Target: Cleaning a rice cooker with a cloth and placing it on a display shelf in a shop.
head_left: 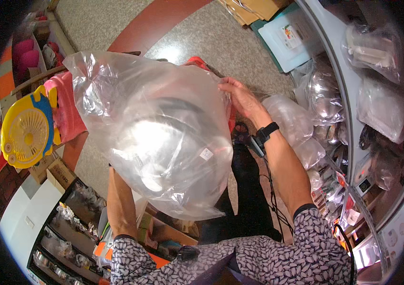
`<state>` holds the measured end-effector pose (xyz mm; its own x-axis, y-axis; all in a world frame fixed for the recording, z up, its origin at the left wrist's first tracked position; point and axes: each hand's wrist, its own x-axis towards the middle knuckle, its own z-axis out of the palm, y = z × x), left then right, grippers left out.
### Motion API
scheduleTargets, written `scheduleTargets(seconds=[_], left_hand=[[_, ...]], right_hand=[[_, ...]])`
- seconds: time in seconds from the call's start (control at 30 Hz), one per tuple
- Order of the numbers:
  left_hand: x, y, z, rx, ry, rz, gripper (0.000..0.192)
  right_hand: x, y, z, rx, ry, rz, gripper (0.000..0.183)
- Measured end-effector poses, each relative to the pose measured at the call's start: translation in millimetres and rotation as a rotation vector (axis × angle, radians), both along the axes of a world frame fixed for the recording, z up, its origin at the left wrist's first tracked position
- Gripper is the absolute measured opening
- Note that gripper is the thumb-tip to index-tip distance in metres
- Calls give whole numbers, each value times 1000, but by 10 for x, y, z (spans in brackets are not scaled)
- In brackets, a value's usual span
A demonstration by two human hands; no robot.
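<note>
A large clear plastic bag (91, 82) fills the middle of the view, in front of my body. Inside it is a big round, shiny metal vessel (152, 142), blurred by the film, its exact kind unclear. A small white sticker (206, 154) shows on its right side. My right hand (239, 94) pinches the bag's upper right edge between thumb and fingers. My left forearm reaches up behind the bag's lower left side, and the bag hides that hand, so its grip cannot be seen.
A yellow and blue toy-shaped fan (27, 135) and pink cloth (67, 107) lie to the left. Dark shelves (70, 221) with wrapped goods stand lower left. On the right are bagged metalware (324, 94), a pale blue board (283, 42) and a curved shelf edge (344, 89).
</note>
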<state>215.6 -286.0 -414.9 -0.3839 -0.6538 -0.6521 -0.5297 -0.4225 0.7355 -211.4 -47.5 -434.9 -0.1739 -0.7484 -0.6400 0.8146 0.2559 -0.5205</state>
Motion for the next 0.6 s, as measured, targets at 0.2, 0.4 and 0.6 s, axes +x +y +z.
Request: scheduleTargets(seconds=[0.2,0.4,0.6], left_hand=[[9,-114,-72,5,-6,-11,36],[-218,-77,-286,26,34,-26,36],[33,-166,-178,-26,6,-16,36]], right_hand=[[168,-113,-242,143,97,15,25],[157,-53,-731,261,838,208,38],[382,-42,-657,344,897,256,44]])
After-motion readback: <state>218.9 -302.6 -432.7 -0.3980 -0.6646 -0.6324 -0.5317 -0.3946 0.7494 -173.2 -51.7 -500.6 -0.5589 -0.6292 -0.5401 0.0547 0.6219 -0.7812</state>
